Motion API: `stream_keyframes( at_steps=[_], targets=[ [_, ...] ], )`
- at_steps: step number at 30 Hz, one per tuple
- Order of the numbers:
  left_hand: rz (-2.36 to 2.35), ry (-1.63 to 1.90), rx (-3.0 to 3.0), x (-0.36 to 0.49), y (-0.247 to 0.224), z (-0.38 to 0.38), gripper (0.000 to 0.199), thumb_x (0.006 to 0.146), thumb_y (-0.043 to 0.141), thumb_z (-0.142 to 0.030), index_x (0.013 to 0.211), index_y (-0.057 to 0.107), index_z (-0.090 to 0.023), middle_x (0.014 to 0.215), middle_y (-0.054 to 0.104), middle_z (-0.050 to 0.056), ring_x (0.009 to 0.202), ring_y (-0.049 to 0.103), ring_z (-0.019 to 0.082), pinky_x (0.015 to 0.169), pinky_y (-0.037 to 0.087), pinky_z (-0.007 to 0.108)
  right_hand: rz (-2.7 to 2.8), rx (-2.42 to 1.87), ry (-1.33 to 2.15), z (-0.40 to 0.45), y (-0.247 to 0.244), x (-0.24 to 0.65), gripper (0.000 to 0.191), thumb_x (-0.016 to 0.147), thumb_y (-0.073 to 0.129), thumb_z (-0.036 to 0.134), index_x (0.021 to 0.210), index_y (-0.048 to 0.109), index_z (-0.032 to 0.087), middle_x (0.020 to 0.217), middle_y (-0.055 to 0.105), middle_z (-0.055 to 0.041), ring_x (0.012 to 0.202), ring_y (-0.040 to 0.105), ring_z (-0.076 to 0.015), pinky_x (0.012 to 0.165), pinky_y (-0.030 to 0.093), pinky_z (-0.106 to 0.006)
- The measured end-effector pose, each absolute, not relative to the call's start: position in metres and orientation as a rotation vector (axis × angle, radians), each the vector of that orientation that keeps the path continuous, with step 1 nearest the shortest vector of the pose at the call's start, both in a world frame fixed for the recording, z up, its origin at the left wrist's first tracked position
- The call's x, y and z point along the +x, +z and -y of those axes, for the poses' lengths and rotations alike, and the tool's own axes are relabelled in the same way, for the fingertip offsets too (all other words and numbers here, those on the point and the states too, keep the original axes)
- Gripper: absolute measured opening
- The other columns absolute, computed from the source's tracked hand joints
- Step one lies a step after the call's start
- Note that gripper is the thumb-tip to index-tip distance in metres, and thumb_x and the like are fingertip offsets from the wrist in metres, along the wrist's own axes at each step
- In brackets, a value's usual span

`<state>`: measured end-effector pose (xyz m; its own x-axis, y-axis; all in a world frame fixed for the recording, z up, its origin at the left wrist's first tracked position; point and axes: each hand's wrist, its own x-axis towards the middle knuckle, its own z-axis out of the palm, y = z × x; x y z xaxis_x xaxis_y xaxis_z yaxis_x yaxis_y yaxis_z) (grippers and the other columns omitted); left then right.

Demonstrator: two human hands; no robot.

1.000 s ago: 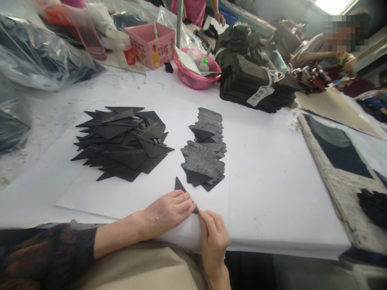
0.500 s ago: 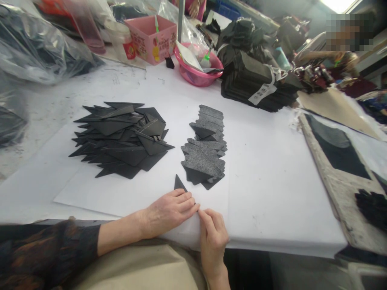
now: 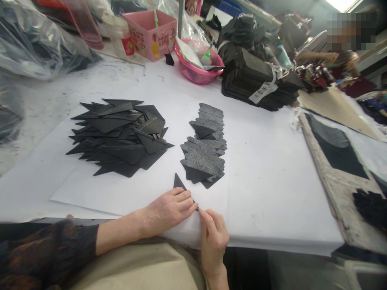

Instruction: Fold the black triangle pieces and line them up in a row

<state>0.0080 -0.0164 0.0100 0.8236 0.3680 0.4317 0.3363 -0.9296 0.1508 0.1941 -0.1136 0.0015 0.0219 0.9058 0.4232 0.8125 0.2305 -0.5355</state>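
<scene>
Near the table's front edge my left hand (image 3: pixel 169 207) lies over a narrow black pointed piece (image 3: pixel 179 181), its fingers pressed together on it. The tip of the piece sticks out beyond the fingers. My right hand (image 3: pixel 214 237) pinches the lower end of the same piece, close beside the left fingertips. A large heap of black pointed pieces (image 3: pixel 121 137) lies to the left. Behind the hands is an overlapping row of grey speckled pieces (image 3: pixel 205 157), with a black piece (image 3: pixel 204 131) on top.
Along the back stand a pink box (image 3: pixel 151 38), a pink basin (image 3: pixel 198 72) and a tied stack of black pieces (image 3: pixel 250 76). Plastic bags (image 3: pixel 42 44) fill the far left. A grey board (image 3: pixel 326 181) is at the right. Another person's arm (image 3: pixel 316 56) shows at the upper right.
The hands keep almost the same hold, and slightly more of the black piece shows between them. The view has shifted a little.
</scene>
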Motion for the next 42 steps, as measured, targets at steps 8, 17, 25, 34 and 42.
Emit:
stream_keyframes(
  at_steps=[8,17,25,34,42],
  targets=[
    [-0.594,0.669,2.918,0.008,0.013,0.016,0.024,0.100,0.048,-0.010,0.122,0.057,-0.009,0.102,0.063,0.009,0.105,0.059,0.023,0.089,0.051,0.037,1.783,-1.604,0.179,0.112,0.003,0.193,0.022,0.090,0.059,0.005,0.105,0.068,0.018,0.094,0.065,-0.0059,0.087,0.059,-0.0142,0.077,0.051,-0.027],
    [-0.578,0.647,2.950,0.009,0.013,0.015,0.022,0.099,0.049,-0.011,0.119,0.059,-0.011,0.102,0.062,0.009,0.102,0.058,0.023,0.087,0.051,0.038,1.782,-1.631,0.199,0.111,0.006,0.192,0.017,0.092,0.058,0.009,0.102,0.068,0.018,0.092,0.065,-0.0065,0.086,0.061,-0.0154,0.076,0.052,-0.028],
    [-0.565,0.669,2.979,0.009,0.014,0.018,0.024,0.097,0.051,-0.011,0.120,0.059,-0.009,0.106,0.062,0.011,0.105,0.057,0.026,0.088,0.050,0.040,1.813,-1.647,0.179,0.111,0.010,0.191,0.018,0.091,0.057,0.007,0.103,0.068,0.018,0.092,0.064,-0.0064,0.085,0.059,-0.0148,0.076,0.051,-0.027],
    [-0.563,0.684,2.990,0.008,0.016,0.019,0.024,0.097,0.052,-0.011,0.120,0.059,-0.008,0.106,0.062,0.011,0.105,0.058,0.026,0.089,0.051,0.039,1.769,-1.639,0.150,0.114,0.005,0.193,0.023,0.091,0.057,0.008,0.108,0.069,0.018,0.094,0.066,-0.0062,0.085,0.061,-0.0138,0.077,0.052,-0.026],
    [-0.583,0.695,2.964,0.008,0.014,0.019,0.025,0.098,0.051,-0.012,0.122,0.058,-0.010,0.106,0.063,0.011,0.107,0.059,0.026,0.091,0.051,0.039,1.812,-1.653,0.138,0.120,0.000,0.194,0.033,0.092,0.057,0.006,0.117,0.068,0.023,0.096,0.065,-0.0055,0.088,0.060,-0.0146,0.075,0.052,-0.027]
  ],
)
